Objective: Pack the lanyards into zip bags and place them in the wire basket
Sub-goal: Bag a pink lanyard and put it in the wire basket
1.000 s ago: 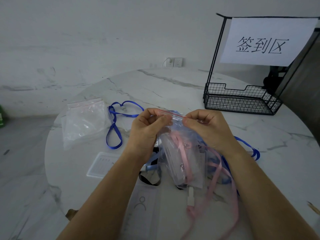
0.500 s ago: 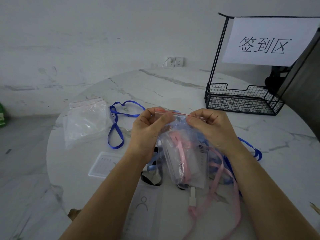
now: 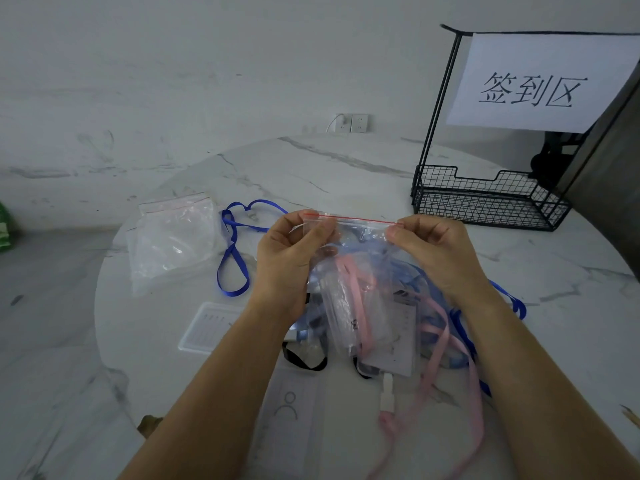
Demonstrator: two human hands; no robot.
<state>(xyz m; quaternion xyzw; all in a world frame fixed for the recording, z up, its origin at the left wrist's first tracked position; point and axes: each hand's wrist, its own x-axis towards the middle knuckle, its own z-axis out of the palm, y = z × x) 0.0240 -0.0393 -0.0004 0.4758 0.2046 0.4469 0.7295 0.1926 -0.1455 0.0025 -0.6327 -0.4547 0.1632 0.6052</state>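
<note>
I hold a clear zip bag (image 3: 360,292) with a red seal line above the table. My left hand (image 3: 291,258) pinches the left end of its top strip and my right hand (image 3: 433,251) pinches the right end. Inside the bag sit a pink lanyard (image 3: 356,299) and a clear badge holder. A second pink lanyard (image 3: 450,375) lies on the table under the bag, amid blue and black straps. A dark blue lanyard (image 3: 235,251) lies looped to the left. The black wire basket (image 3: 485,206) stands at the far right and looks empty.
A pile of spare clear zip bags (image 3: 173,237) lies at the left of the round marble table (image 3: 346,168). Loose clear badge holders (image 3: 211,327) lie near the front edge. A paper sign (image 3: 540,81) hangs on the basket's tall frame. A wall socket sits behind the table.
My hands have moved apart along the bag's top, from near its middle to its two ends, so the red seal line is stretched straight between them.
</note>
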